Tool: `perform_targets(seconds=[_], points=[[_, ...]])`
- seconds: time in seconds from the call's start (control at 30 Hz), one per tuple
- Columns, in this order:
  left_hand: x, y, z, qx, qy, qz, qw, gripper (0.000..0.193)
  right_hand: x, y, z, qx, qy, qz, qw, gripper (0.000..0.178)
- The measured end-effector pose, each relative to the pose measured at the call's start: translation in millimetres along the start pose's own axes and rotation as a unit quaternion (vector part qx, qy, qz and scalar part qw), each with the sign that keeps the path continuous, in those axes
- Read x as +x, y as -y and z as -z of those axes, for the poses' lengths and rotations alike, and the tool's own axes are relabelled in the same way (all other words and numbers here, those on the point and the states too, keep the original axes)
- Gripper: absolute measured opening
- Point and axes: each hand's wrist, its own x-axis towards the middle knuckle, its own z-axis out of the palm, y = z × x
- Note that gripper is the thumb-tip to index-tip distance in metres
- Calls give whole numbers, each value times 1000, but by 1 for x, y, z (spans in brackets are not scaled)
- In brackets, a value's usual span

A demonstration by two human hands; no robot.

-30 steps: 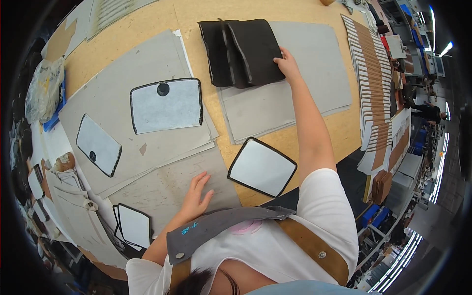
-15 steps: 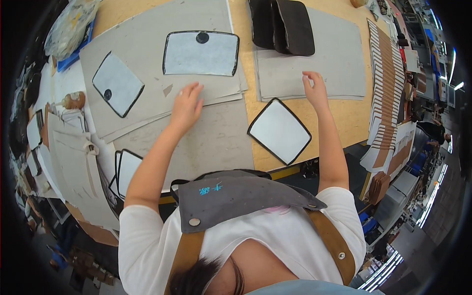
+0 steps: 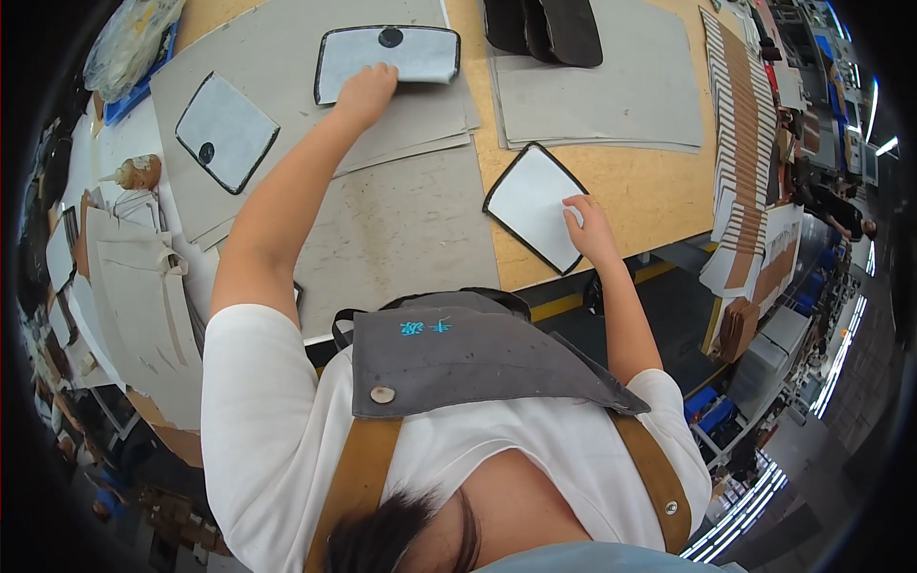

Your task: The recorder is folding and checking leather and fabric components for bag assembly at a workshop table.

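Note:
My left hand (image 3: 368,95) has its fingers closed on the near edge of a white panel (image 3: 349,62) with a black rim and a round black disc near its far edge. That near edge is lifted off the grey board and bent. My right hand (image 3: 592,231) is over the right corner of a second black-rimmed white panel (image 3: 530,196), thumb and fingertips apart. I cannot tell whether the fingertips touch it. A third such panel (image 3: 234,134), also with a black disc, lies tilted at the left.
Grey boards (image 3: 411,229) are layered on the wooden table (image 3: 659,201). Dark brown folded pieces (image 3: 573,33) stand on another grey stack (image 3: 611,105). Striped brown-and-white strips (image 3: 740,124) run along the right edge. A brown squeeze bottle (image 3: 141,172) and a plastic bag (image 3: 129,48) are at the left.
My left hand has reached forward and taken hold of the far panel's near edge, raising it. My right hand has come back toward me, from the grey stack to the second panel.

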Motion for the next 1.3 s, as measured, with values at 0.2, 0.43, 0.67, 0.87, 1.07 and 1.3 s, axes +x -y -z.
perform_targets(seconds=[0.2,0.43,0.67,0.87,1.07,1.3], points=[[-50,-25,49,-86,-172,17,981,17,3,-3,-5,-25,-36,17,999,20],[-197,-94,12,-239,17,-53,969,22,39,-13,-26,-87,-65,-1,994,42],[-250,-118,-6,-306,-3,-8,952,14,81,-22,-14,-90,35,-153,983,53],[-248,-92,6,-311,-21,65,948,16,64,-27,-5,61,11,-72,995,23],[-228,-69,-15,-210,-114,311,920,42,31,-12,20,143,-16,-73,987,25],[-214,-58,-26,-347,-32,399,848,46,23,16,36,180,-5,-47,983,29]])
